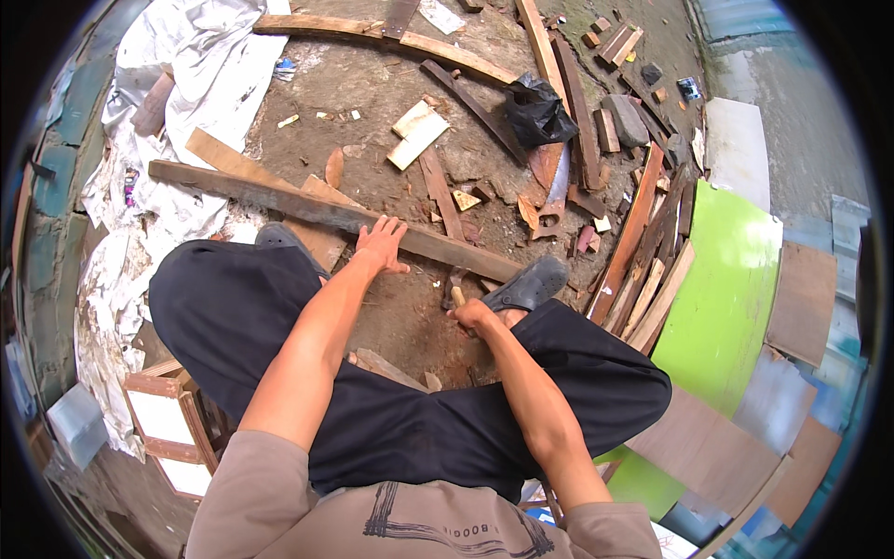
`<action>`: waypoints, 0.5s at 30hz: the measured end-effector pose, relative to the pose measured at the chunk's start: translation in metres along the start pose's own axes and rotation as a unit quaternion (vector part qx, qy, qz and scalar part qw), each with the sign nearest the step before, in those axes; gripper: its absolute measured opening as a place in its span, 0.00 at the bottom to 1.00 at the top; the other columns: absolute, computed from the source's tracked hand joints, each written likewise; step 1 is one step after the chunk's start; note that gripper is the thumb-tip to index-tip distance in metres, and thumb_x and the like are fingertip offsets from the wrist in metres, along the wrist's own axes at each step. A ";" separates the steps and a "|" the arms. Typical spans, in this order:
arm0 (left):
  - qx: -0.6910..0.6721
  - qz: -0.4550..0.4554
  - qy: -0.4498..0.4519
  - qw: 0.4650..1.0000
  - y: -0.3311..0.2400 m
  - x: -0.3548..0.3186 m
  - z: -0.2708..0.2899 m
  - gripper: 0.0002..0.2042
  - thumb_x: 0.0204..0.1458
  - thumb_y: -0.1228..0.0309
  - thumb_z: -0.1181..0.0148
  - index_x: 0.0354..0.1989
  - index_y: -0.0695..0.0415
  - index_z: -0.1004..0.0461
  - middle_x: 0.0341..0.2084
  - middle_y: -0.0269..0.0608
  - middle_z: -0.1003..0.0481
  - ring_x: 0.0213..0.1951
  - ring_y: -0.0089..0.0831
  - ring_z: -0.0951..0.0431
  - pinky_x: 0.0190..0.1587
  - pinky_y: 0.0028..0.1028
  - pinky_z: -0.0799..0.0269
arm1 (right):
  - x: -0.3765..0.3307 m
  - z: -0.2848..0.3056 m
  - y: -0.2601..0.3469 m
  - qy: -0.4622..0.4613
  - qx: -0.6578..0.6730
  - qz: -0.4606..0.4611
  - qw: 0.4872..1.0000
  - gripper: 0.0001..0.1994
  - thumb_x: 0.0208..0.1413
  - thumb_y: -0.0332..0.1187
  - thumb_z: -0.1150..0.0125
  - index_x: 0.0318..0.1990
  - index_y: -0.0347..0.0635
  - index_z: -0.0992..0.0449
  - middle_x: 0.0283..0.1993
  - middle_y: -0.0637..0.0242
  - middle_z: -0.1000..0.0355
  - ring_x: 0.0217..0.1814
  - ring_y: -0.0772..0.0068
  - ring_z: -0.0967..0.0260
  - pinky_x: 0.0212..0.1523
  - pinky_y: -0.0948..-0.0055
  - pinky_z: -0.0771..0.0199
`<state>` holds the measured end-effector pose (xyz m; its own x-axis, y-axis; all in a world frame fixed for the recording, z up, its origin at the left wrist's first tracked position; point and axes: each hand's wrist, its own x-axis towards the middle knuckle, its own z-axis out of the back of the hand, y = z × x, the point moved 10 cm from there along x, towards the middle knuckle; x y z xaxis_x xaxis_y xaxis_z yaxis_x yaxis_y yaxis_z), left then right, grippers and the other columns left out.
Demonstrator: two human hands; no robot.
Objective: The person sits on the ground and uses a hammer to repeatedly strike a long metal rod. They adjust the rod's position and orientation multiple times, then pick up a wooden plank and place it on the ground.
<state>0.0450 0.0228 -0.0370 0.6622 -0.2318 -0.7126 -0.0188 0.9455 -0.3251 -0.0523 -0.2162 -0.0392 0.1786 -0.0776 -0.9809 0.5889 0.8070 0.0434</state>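
A long brown wooden beam (307,207) lies crosswise in front of me, over a lighter board (321,238). My left hand (382,245) rests on the beam near its middle, palm down with fingers spread. Close to my right shoe, my right hand (472,315) is closed around the wooden handle of what looks like a hammer (457,295). Its dark head is partly lost against the soil, just on the near side of the beam. The beam's right end reaches my right shoe (535,282).
A handsaw (554,200) and a black plastic bag (540,112) lie beyond the beam. Wood strips (643,252) are piled at right beside a green panel (722,289). White cloth (186,102) covers ground at left, near a wood-framed piece (172,424). Offcuts are scattered around.
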 end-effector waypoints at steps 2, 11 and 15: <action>-0.013 -0.024 -0.020 0.999 0.000 -0.001 0.000 0.49 0.44 0.46 0.33 0.72 0.49 0.53 0.73 0.38 0.56 0.73 0.40 0.60 0.70 0.50 0.54 | -0.010 0.013 0.015 -0.012 -0.116 0.044 0.992 0.17 0.55 0.40 0.36 0.27 0.31 0.24 0.21 0.58 0.27 0.20 0.63 0.29 0.20 0.64 0.31; -0.025 0.042 -0.115 0.992 0.031 -0.001 -0.009 0.43 0.50 0.54 0.37 0.73 0.46 0.54 0.73 0.42 0.60 0.74 0.40 0.60 0.71 0.46 0.56 | -0.117 0.088 0.109 -0.172 -0.233 0.287 0.913 0.24 0.53 0.42 0.37 0.52 0.34 0.30 0.43 0.41 0.25 0.48 0.41 0.27 0.48 0.52 0.30; -0.004 0.072 -0.110 0.991 0.038 -0.015 -0.008 0.45 0.49 0.55 0.37 0.73 0.46 0.56 0.73 0.44 0.61 0.73 0.42 0.59 0.70 0.47 0.56 | -0.148 0.105 0.130 -0.256 -0.108 0.372 0.885 0.25 0.55 0.41 0.39 0.57 0.39 0.34 0.38 0.40 0.25 0.44 0.38 0.26 0.45 0.51 0.29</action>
<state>0.0283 0.0604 -0.0435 0.7996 -0.0383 -0.5993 -0.1305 0.9630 -0.2357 0.0806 -0.1613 0.1311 0.8211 0.3121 -0.4780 0.0030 0.8350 0.5503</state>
